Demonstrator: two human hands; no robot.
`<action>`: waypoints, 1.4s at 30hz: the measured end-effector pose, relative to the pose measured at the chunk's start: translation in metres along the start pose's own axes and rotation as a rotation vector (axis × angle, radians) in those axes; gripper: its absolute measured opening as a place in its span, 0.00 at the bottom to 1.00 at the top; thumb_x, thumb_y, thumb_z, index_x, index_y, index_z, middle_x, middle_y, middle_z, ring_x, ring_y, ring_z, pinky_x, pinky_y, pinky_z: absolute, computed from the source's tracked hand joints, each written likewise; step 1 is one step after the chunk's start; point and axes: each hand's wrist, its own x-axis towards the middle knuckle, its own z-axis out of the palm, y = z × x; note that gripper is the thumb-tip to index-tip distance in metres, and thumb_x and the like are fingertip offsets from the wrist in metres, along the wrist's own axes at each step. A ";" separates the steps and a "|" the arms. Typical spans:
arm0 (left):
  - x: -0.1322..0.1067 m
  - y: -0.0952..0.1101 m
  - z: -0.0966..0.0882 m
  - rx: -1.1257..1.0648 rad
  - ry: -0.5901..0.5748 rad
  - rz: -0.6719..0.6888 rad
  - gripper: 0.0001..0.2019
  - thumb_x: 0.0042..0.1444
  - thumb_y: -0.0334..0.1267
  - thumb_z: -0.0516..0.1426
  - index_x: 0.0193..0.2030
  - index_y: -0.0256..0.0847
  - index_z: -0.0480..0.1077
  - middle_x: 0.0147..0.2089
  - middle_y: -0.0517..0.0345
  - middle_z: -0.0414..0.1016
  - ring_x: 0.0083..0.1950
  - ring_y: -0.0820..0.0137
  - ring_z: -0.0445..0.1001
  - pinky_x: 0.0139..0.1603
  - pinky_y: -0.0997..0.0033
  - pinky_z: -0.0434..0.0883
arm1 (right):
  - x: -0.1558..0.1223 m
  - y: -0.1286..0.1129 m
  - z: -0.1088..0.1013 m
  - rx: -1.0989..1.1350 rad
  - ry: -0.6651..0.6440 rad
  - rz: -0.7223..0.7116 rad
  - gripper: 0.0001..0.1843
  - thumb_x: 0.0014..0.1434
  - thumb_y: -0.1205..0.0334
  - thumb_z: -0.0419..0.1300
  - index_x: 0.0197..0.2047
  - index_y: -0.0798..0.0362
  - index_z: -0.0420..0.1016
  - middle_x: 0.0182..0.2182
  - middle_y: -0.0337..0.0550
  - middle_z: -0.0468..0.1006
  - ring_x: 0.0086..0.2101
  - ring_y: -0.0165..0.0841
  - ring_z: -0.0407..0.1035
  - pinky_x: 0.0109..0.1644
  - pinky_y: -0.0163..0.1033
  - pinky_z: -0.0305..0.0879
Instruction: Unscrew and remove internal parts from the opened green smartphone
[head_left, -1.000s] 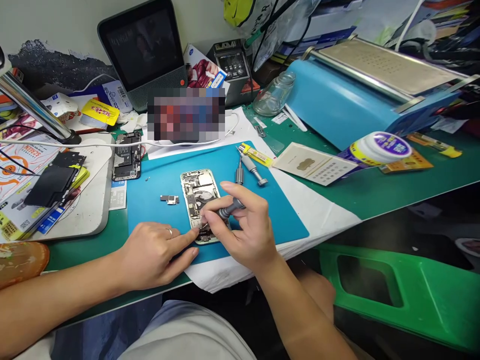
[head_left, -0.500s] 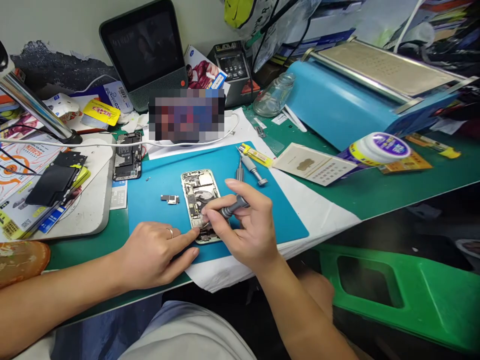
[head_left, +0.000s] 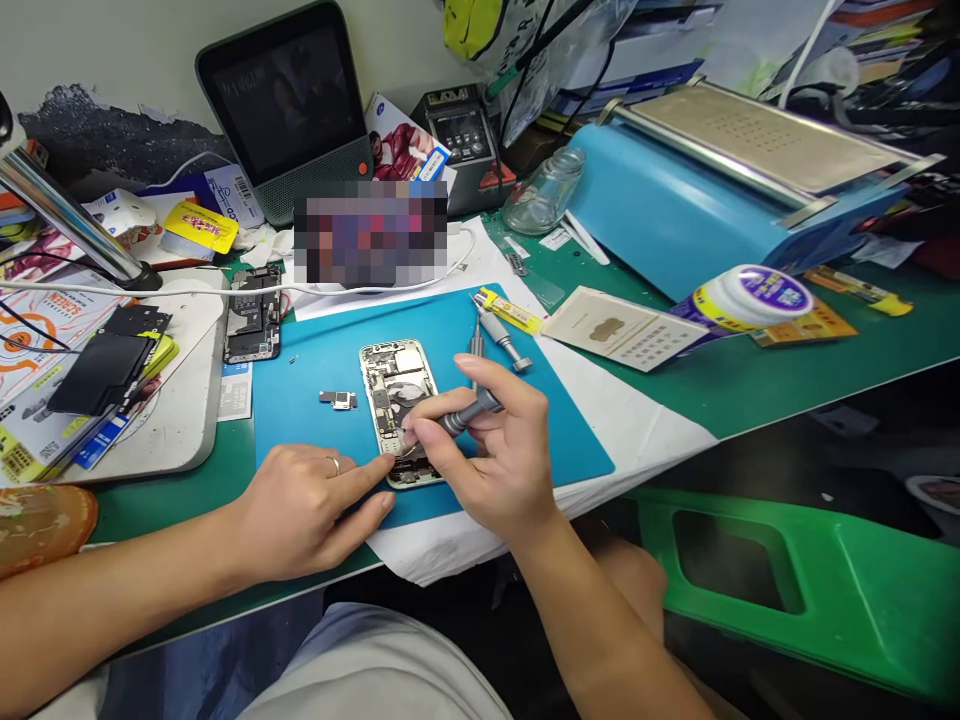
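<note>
An opened phone [head_left: 393,388] lies face down on a blue mat [head_left: 315,365], its inner parts showing. My right hand [head_left: 491,455] is closed round a grey screwdriver [head_left: 465,413], whose tip rests on the phone's lower part. My left hand [head_left: 311,505], with a ring on one finger, lies on the mat's near edge; its index finger is stretched out and presses the phone's lower left corner. A small loose metal part [head_left: 337,399] lies on the mat left of the phone.
Two more screwdrivers [head_left: 501,340] and a yellow tube [head_left: 511,310] lie at the mat's far right. Another opened phone [head_left: 253,312] sits far left. A tablet [head_left: 281,100], glass jar [head_left: 544,190], blue machine [head_left: 720,180], white bottle [head_left: 750,297] and green stool [head_left: 810,580] surround the bench.
My right hand has shifted the screwdriver slightly up the phone and turned it a little. My left hand stays pressed at the phone's corner.
</note>
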 end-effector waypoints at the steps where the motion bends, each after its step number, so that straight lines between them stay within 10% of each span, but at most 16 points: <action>1: 0.000 0.000 0.000 -0.003 0.004 -0.007 0.16 0.76 0.38 0.51 0.56 0.30 0.75 0.25 0.63 0.74 0.21 0.71 0.71 0.22 0.67 0.61 | 0.000 0.000 0.000 0.005 0.002 0.000 0.31 0.70 0.73 0.60 0.70 0.43 0.57 0.36 0.37 0.78 0.34 0.31 0.78 0.38 0.39 0.81; 15: 0.002 0.001 0.000 0.010 0.075 -0.022 0.11 0.76 0.36 0.53 0.44 0.39 0.76 0.24 0.67 0.74 0.21 0.76 0.70 0.24 0.70 0.59 | 0.007 -0.002 -0.003 0.266 -0.137 -0.078 0.28 0.66 0.73 0.66 0.63 0.46 0.60 0.38 0.39 0.84 0.35 0.33 0.81 0.43 0.44 0.82; 25: 0.001 -0.015 -0.008 0.213 0.119 -0.103 0.11 0.74 0.37 0.56 0.40 0.41 0.78 0.26 0.64 0.79 0.24 0.76 0.75 0.28 0.75 0.67 | 0.006 -0.003 -0.006 0.017 0.065 -0.122 0.34 0.63 0.79 0.64 0.65 0.43 0.61 0.37 0.36 0.80 0.34 0.32 0.82 0.41 0.42 0.83; 42: 0.008 -0.024 -0.016 0.127 0.137 -0.312 0.11 0.71 0.42 0.59 0.42 0.41 0.81 0.25 0.65 0.79 0.21 0.77 0.73 0.23 0.78 0.67 | 0.009 -0.007 -0.012 -0.035 0.033 -0.061 0.29 0.63 0.76 0.66 0.63 0.46 0.67 0.35 0.39 0.85 0.34 0.34 0.82 0.46 0.43 0.85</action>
